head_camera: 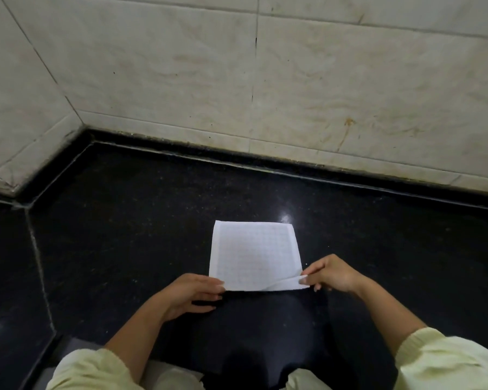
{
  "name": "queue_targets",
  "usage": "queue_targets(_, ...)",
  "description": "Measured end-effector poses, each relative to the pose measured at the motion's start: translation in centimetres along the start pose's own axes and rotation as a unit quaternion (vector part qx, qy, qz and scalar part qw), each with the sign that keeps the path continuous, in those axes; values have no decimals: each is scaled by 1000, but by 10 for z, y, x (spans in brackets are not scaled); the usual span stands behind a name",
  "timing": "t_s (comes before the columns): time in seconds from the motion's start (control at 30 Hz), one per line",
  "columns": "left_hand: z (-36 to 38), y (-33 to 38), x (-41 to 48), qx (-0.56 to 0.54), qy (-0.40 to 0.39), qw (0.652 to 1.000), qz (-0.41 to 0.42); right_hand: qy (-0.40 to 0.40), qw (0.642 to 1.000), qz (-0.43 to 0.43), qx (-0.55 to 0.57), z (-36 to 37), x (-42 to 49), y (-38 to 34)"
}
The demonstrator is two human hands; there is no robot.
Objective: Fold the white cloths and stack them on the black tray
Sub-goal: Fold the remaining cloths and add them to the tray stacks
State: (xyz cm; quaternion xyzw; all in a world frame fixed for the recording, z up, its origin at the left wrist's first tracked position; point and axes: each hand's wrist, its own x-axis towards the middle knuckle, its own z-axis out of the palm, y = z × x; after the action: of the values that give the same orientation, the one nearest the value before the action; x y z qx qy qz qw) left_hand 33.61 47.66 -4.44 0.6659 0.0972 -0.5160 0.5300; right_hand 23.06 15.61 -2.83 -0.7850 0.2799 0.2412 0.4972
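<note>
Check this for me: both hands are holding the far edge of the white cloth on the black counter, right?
Not quite. In the head view the left hand and right hand hold the near edge of the white cloth, at its two corners closest to the person, not the far edge. It does lie on the black counter.

Black speckled stone surface (124, 220), glossy. On it: one white cloth (254, 254), squarish, spread flat toward 6 o'clock.
</note>
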Motion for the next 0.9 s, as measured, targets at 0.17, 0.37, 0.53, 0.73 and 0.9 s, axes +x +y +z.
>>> queue_targets(0.17, -3, 18, 5, 61, 9, 998, 20, 45, 998, -5, 48, -3, 14, -6)
queue_targets(0.37, -6, 43, 23, 88, 96, 990, 51, 78, 993, -12, 86, -6, 29, -14)
queue_targets(0.53, -13, 54, 47, 142, 164, 969, 118, 137, 984, -22, 110, -6, 49, -18)
queue_targets(0.73, -13, 63, 74, 274, 237, 919, 156, 166, 983, -16, 78, -1, 78, -24)
queue_targets(0.9, -16, 67, 96, 310, 270, 898, 155, 203, 979, -13, 22, 1, 92, -33)
